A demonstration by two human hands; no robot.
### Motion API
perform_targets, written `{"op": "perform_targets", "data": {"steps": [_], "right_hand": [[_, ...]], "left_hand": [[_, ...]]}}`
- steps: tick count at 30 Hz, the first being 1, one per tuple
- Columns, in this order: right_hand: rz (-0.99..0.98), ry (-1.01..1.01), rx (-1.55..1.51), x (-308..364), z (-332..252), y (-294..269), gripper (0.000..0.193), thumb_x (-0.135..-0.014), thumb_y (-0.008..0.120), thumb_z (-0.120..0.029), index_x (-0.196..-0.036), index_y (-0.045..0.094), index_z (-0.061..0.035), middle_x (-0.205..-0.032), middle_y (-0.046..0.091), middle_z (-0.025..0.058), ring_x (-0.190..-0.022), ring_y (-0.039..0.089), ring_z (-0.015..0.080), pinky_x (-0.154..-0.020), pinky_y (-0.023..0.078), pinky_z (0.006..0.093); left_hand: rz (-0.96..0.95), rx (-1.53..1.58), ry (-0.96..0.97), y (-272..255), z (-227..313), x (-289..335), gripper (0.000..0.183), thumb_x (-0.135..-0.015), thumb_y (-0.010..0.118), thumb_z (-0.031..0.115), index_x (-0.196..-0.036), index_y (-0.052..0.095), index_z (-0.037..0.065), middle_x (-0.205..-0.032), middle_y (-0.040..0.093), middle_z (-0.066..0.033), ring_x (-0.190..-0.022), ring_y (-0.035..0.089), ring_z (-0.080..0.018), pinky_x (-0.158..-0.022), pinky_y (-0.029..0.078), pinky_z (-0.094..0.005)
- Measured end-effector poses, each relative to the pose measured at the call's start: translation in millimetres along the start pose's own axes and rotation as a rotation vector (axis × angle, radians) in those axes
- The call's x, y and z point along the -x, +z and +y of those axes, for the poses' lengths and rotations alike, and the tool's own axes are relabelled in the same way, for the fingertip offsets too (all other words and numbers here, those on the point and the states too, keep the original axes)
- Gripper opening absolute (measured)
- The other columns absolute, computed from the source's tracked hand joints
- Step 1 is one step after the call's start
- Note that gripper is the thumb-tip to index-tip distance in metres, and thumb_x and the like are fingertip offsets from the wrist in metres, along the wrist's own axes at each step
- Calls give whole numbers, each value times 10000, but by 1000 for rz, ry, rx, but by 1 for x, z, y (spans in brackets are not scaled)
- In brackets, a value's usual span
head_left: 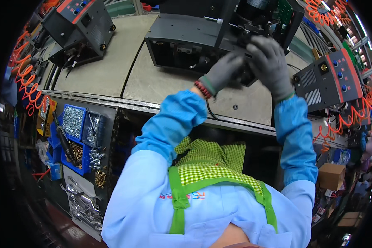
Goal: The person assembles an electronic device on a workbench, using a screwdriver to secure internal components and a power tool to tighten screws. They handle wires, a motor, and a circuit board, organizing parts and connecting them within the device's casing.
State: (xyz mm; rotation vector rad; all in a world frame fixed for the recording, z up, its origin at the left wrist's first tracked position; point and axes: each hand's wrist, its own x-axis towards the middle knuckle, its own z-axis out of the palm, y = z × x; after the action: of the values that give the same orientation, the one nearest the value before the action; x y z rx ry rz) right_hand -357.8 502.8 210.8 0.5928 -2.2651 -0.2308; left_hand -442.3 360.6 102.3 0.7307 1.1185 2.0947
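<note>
A dark grey metal machine housing stands open on the bench in front of me, its inner parts and wiring exposed. My left hand, in a grey glove, is at the housing's near lower edge. Its fingers are drawn together and slightly blurred, pointing right. Beside it my right hand, also gloved, curls its fingers down over dark parts at the housing's right part. What either hand grips is hidden against the black parts. A green circuit board shows at the upper right of the housing.
Similar machines with red-edged panels stand at left and right. Blue bins of screws and a black-handled tool lie on the left side table, near metal brackets. Orange coiled hoses hang left and right.
</note>
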Motion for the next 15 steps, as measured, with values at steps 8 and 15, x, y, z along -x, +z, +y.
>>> {"op": "perform_targets", "data": {"steps": [8, 15], "right_hand": [[-627, 811, -675, 181, -75, 47, 409, -786, 672, -218, -1175, 594, -116, -1063, 613, 112, -973, 606, 309, -847, 492, 398], [-626, 893, -581, 190, -89, 67, 416, -793, 656, -282, -1165, 598, -106, -1055, 615, 122, -972, 609, 316, -854, 488, 412]], "left_hand": [[2, -1527, -76, -79, -60, 55, 318, -844, 632, 254, -1100, 583, 71, -1040, 602, -179, -970, 602, -374, -842, 481, -457], [-93, -1789, -173, -72, -98, 32, 234, -807, 664, 239, -973, 630, 78, -892, 631, -168, -862, 643, -341, -742, 508, -447]]}}
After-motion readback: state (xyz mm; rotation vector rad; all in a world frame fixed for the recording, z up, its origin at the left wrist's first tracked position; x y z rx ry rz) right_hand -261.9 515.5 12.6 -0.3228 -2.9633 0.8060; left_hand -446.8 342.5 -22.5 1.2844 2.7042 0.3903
